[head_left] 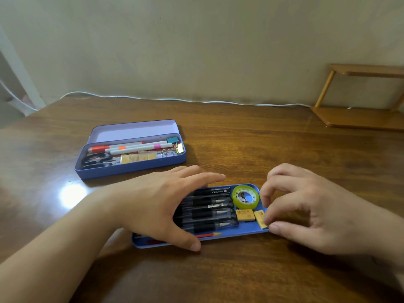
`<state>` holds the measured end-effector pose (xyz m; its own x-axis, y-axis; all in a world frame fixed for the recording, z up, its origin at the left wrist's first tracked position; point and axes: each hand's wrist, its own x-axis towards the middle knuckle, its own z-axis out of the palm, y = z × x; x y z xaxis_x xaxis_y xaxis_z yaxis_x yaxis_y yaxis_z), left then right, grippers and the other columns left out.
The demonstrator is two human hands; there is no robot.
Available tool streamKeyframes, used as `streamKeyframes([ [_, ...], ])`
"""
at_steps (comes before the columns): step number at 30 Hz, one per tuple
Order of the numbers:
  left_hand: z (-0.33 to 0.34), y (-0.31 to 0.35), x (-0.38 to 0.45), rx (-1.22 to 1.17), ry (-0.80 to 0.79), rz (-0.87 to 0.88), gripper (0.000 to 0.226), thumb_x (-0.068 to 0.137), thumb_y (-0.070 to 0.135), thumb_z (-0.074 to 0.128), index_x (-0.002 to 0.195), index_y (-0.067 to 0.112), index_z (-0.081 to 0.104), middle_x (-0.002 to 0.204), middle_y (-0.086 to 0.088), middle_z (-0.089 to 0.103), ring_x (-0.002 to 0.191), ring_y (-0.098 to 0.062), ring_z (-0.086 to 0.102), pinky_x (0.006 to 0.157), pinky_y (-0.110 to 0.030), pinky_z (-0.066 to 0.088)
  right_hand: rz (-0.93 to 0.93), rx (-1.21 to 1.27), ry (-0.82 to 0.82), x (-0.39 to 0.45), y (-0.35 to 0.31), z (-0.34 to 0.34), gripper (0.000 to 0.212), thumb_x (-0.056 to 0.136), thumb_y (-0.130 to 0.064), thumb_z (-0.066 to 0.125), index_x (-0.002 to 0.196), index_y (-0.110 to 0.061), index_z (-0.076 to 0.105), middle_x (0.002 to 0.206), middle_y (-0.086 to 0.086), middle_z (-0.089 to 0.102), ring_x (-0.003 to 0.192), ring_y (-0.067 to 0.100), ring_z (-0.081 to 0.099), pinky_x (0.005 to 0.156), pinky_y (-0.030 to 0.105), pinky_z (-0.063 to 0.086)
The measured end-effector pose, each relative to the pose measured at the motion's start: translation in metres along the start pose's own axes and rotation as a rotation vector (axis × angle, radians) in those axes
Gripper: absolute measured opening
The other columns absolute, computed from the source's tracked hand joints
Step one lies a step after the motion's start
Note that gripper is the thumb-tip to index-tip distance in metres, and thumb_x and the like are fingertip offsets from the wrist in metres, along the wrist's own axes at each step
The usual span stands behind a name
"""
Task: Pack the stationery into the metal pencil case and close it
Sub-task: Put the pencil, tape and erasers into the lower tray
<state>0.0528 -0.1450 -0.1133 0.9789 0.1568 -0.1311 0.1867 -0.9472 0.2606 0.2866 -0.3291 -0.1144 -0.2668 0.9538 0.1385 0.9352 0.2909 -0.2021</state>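
L hand [157, 206]: lying flat, fingers straight, on pens [209, 212] in tray [249, 231]
R hand [306, 206]: pinching eraser [261, 218] at tray's R end
Tape [244, 196]: sitting beside pens
Case [131, 149]: lying open behind, well apart

Bare wood of the table [251, 145] lay open between the open pencil case [131, 169] at the back left and the blue tray [247, 230] at the front. The left hand [161, 206] spread over the tray's pens [209, 213], covering that side. The right hand [306, 211] closed off the tray's right end (fingertips at a yellow eraser [261, 218]). A wooden shelf [358, 114] blocked the far right corner, and a white cable [196, 100] ran along the wall.
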Motion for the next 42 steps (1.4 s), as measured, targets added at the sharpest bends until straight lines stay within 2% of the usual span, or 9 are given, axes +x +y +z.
streamKeyframes([
  [3,0.000,0.000,0.000,0.002,0.003,0.005,0.109,0.066,0.075,0.070,0.145,0.058,-0.002,0.138,0.033,0.026,0.127,0.010,0.032,0.109,-0.025,0.038,-0.021,0.054,-0.026,0.000,-0.002,0.001,0.024,0.086,-0.057,0.055,0.102,-0.047,0.068,0.104,-0.028,0.050,0.116,0.008,0.046,0.086,0.027,0.047],
  [9,0.001,-0.001,0.000,0.002,0.006,0.009,0.108,0.066,0.075,0.070,0.146,0.057,0.000,0.138,0.031,0.028,0.127,0.009,0.034,0.108,-0.026,0.039,-0.008,0.067,-0.040,0.000,0.003,0.004,0.026,0.084,-0.060,0.056,0.106,-0.048,0.066,0.105,-0.027,0.049,0.117,0.009,0.046,0.086,0.030,0.049],
  [15,0.001,-0.001,0.000,0.006,0.014,0.014,0.109,0.066,0.075,0.071,0.148,0.054,0.002,0.139,0.028,0.030,0.127,0.008,0.034,0.108,-0.024,0.038,-0.009,0.048,-0.057,0.005,0.000,0.009,0.040,0.085,-0.068,0.049,0.123,-0.055,0.051,0.115,-0.027,0.042,0.121,0.008,0.041,0.091,0.031,0.046],
  [22,0.001,-0.001,0.000,-0.011,0.005,0.013,0.108,0.066,0.073,0.072,0.147,0.055,0.003,0.137,0.028,0.031,0.125,0.009,0.034,0.107,-0.020,0.037,0.034,0.014,-0.067,0.004,0.001,0.004,0.040,0.084,-0.074,0.040,0.116,-0.056,0.057,0.115,-0.031,0.040,0.124,0.003,0.036,0.093,0.032,0.044],
  [28,0.001,-0.002,0.000,-0.012,0.010,0.018,0.107,0.067,0.072,0.072,0.148,0.053,0.005,0.137,0.028,0.031,0.124,0.011,0.034,0.106,-0.018,0.036,0.079,0.082,0.043,0.002,0.004,0.000,0.029,0.085,-0.064,0.051,0.105,-0.047,0.064,0.108,-0.027,0.047,0.114,0.009,0.047,0.083,0.031,0.050],
  [31,0.002,-0.003,0.000,0.005,0.012,0.016,0.107,0.066,0.074,0.071,0.148,0.054,0.003,0.132,0.031,0.030,0.119,0.014,0.032,0.102,-0.012,0.032,0.045,0.154,-0.056,0.002,0.002,-0.002,0.026,0.085,-0.061,0.053,0.106,-0.050,0.065,0.110,-0.026,0.046,0.118,0.011,0.045,0.086,0.024,0.047],
  [33,0.002,-0.003,0.000,0.009,0.011,0.014,0.108,0.066,0.074,0.070,0.148,0.054,0.003,0.130,0.033,0.028,0.118,0.016,0.031,0.101,-0.009,0.030,0.028,0.149,-0.094,0.001,0.003,0.000,0.025,0.085,-0.061,0.054,0.103,-0.050,0.066,0.111,-0.026,0.046,0.121,0.010,0.043,0.088,0.026,0.047],
  [40,0.000,-0.002,0.000,-0.009,0.001,0.014,0.107,0.067,0.075,0.069,0.148,0.054,0.003,0.137,0.030,0.029,0.125,0.010,0.033,0.109,-0.024,0.038,0.064,0.232,-0.175,0.000,0.001,-0.002,0.028,0.082,-0.062,0.057,0.105,-0.048,0.066,0.115,-0.026,0.045,0.127,0.007,0.038,0.095,0.021,0.043],
  [42,0.000,-0.002,0.000,-0.005,-0.004,0.011,0.107,0.066,0.075,0.069,0.147,0.056,0.002,0.136,0.031,0.028,0.124,0.011,0.033,0.108,-0.025,0.039,0.130,0.319,-0.069,-0.001,0.002,-0.004,0.027,0.082,-0.057,0.062,0.107,-0.048,0.065,0.115,-0.023,0.052,0.123,0.008,0.044,0.094,0.017,0.041],
])
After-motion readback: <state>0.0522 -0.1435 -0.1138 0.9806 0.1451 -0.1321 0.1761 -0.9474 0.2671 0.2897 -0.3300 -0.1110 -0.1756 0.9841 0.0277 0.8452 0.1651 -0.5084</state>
